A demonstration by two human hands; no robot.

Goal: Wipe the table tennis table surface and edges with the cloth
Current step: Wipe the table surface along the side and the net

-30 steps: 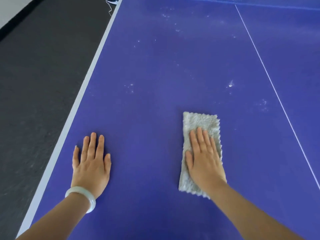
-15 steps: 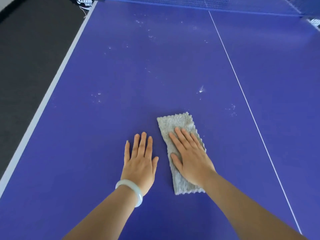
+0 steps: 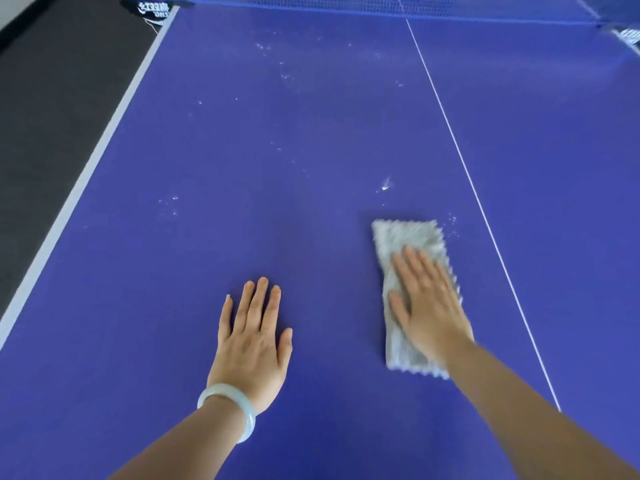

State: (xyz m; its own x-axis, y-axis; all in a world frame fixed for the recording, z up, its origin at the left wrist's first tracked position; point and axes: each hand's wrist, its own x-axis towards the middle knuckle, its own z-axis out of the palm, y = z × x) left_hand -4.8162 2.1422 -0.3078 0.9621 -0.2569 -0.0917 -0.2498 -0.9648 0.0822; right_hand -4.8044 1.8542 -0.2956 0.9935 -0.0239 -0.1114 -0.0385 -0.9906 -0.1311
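**Right hand [image 3: 429, 306] is wiping the desk [image 3: 311, 133] with the cloth [image 3: 405, 237]; most of the job looks undone.**

The right hand is pressing flat on the folded grey cloth, its fingers [image 3: 412, 265] straight and close together and its thumb out toward 9 o'clock. The cloth is lying on the desk at about 4 o'clock in the view, near the centre line [image 3: 460, 157]. Both are blurred, so a stroke is probably under way. The left hand [image 3: 251, 344] is resting flat on bare desk at 9 o'clock from the cloth, its fingers [image 3: 261, 299] straight, slightly spread and holding nothing. The near strip around the hands is looking clean. White specks [image 3: 385, 186] are showing at 12 o'clock from the cloth and on toward the net [image 3: 346, 1], with a few just beside its far corner. Judging by these, the far surface and the edge [image 3: 104, 147] at 9 o'clock are waiting.
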